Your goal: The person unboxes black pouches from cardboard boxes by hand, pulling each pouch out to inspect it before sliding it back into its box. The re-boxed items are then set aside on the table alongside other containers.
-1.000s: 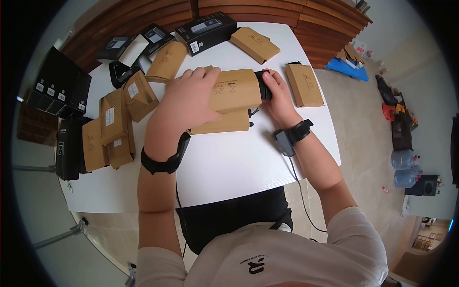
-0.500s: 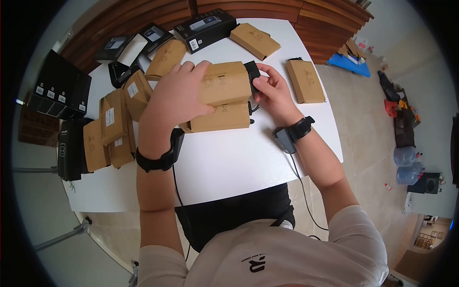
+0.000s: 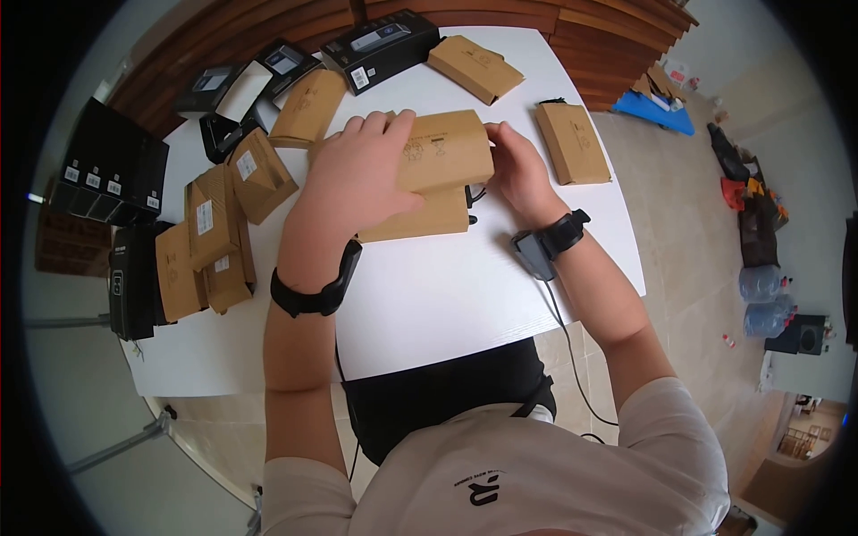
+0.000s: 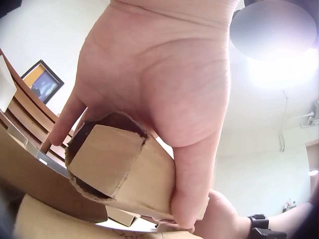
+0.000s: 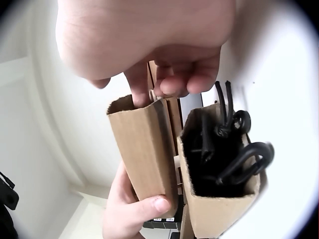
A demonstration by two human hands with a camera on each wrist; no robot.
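Note:
My left hand (image 3: pixel 353 174) grips a brown cardboard box (image 3: pixel 451 152) from above, thumb on the near side and fingers on the far side. At its right end is my right hand (image 3: pixel 523 174). In the right wrist view one finger (image 5: pixel 139 97) dips into the box's open end, while the other fingers bend beside the rim. Whatever lies inside is hidden. Under the held box, a second brown box (image 3: pixel 429 214) lies on the table, its open end showing black looped cables (image 5: pixel 249 159). The left wrist view shows the held box's other end, with a cardboard flap (image 4: pixel 104 157) folded inward.
More brown boxes (image 3: pixel 206 228) lean in a group on the left of the white table (image 3: pixel 429 313). Black boxes (image 3: pixel 380 54) stand at the back and far left. Single brown boxes rest at the back right (image 3: pixel 478 67) and right edge (image 3: pixel 576 147). Cables run from both wrist cameras.
The black item that stuck out of the held box's right end, between my right fingers, has gone from sight. My right fingers are now at that opening. The left hand keeps its grip.

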